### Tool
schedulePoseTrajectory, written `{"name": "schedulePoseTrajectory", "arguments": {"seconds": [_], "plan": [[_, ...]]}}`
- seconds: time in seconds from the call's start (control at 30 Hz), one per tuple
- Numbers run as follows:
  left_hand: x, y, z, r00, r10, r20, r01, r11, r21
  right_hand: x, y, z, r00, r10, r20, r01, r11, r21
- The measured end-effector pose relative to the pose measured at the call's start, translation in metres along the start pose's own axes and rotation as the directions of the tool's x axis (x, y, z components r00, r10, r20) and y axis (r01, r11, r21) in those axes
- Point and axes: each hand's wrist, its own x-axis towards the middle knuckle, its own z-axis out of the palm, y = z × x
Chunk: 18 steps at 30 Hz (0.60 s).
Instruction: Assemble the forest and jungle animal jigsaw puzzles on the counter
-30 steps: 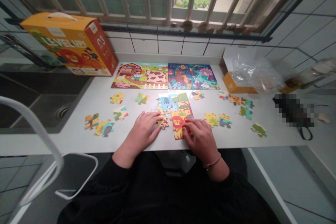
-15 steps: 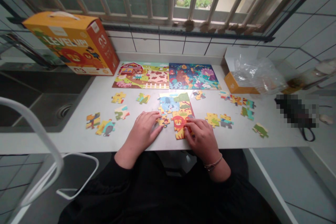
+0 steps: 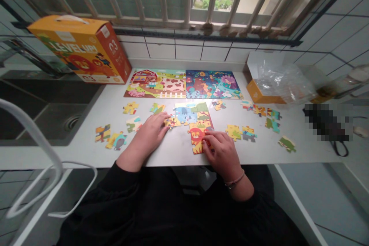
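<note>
A partly joined puzzle with an elephant and a red lion [image 3: 197,133] lies at the middle of the white counter [image 3: 161,155]. My left hand [image 3: 148,132] has its thumb and fingers on a small yellow puzzle piece [image 3: 172,122] just left of the elephant part. My right hand [image 3: 221,150] rests with bent fingers on the right edge of the lion part, covering some of it. Loose pieces lie to both sides, among them a yellow piece [image 3: 233,132] right of my right hand and a blue-and-yellow one [image 3: 116,140] left of my left hand.
Behind are a farm puzzle [image 3: 157,83] and a dark forest puzzle [image 3: 213,84]. An orange box [image 3: 80,50] stands back left beside the sink [image 3: 54,119]. An open box [image 3: 262,95] with clear plastic is back right. A white curved tube [image 3: 37,134] crosses the left.
My left hand has moved left and slightly away from me, and the yellow piece has shifted with it, out from beside the lion. My right hand has stayed in place.
</note>
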Motion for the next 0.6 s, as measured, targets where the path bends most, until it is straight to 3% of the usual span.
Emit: {"name": "schedulePoseTrajectory", "arguments": {"seconds": [0.17, 0.3, 0.6], "plan": [[0.017, -0.022, -0.006, 0.995, 0.07, 0.068, -0.068, 0.997, -0.034, 0.0, 0.0, 0.0, 1.0, -0.001, 0.003, 0.001, 1.0, 0.0], [0.015, -0.032, -0.002, 0.988, 0.116, 0.107, -0.106, 0.99, -0.091, 0.001, -0.002, -0.001, 1.0, 0.002, -0.002, -0.002, 1.0, 0.002], [0.009, -0.022, -0.003, 0.988, 0.119, 0.095, -0.108, 0.988, -0.112, 0.0, 0.0, -0.001, 1.0, -0.012, -0.003, 0.012, 1.0, 0.001]]}}
